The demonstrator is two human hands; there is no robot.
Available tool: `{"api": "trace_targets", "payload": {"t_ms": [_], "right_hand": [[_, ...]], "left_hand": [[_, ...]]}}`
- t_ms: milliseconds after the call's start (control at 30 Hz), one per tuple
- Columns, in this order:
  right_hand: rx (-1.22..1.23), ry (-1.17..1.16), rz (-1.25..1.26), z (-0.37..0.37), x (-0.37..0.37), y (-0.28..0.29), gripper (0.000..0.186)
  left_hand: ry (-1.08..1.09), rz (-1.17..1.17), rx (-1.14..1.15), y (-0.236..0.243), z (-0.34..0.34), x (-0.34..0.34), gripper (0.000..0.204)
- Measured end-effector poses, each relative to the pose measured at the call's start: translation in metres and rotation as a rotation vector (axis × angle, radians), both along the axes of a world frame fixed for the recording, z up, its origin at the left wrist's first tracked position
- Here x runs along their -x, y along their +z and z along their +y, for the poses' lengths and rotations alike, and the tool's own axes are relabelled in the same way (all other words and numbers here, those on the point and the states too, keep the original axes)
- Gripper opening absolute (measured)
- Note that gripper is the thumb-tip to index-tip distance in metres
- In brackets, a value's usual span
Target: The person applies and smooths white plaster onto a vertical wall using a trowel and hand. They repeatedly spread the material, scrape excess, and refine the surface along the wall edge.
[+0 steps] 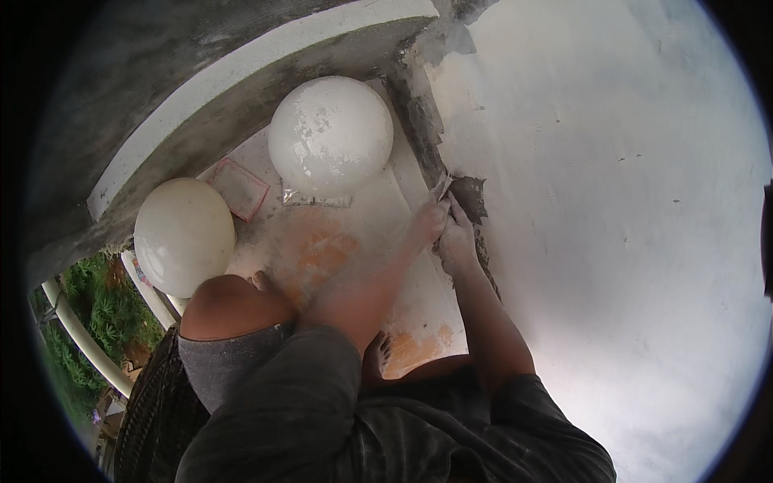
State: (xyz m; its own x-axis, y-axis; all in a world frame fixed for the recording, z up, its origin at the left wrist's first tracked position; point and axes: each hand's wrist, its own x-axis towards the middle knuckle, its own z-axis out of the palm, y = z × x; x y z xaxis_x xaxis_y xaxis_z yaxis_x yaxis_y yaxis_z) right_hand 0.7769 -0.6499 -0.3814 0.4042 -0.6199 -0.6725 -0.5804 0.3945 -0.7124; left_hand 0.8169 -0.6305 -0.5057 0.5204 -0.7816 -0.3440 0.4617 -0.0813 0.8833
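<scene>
My left hand (432, 220) and my right hand (458, 241) are close together at the lower edge of a white wall (596, 201), both dusted with white powder. From the closed fingers of my left hand a thin pale flat piece (442, 186) sticks out toward the wall; its kind is too small to tell. My right hand is closed beside it, and what its fingers hold, if anything, is hidden. Just past the fingers lies a dark bare patch (469, 198) on the wall, where the white coat stops with a ragged edge.
Two large rounded white objects, a farther one (331, 137) with a flaking surface and a nearer one (184, 237), stand to the left. Between them lies a pink-edged clear packet (239, 189). A curved ledge (266, 60) runs behind. White dust covers the floor (322, 241). Pale rails (88, 338) border greenery.
</scene>
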Motion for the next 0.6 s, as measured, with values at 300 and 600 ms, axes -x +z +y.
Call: {"api": "trace_targets", "payload": {"t_ms": [300,600], "right_hand": [[0.01,0.034,-0.037,-0.01,-0.001,-0.023,0.055],[-0.009,0.098,-0.004,-0.022,-0.012,-0.039,0.053]], "left_hand": [[0.174,0.11,0.146,0.005,-0.004,-0.008,0.055],[0.251,0.179,0.192,0.005,-0.005,-0.027,0.056]]}}
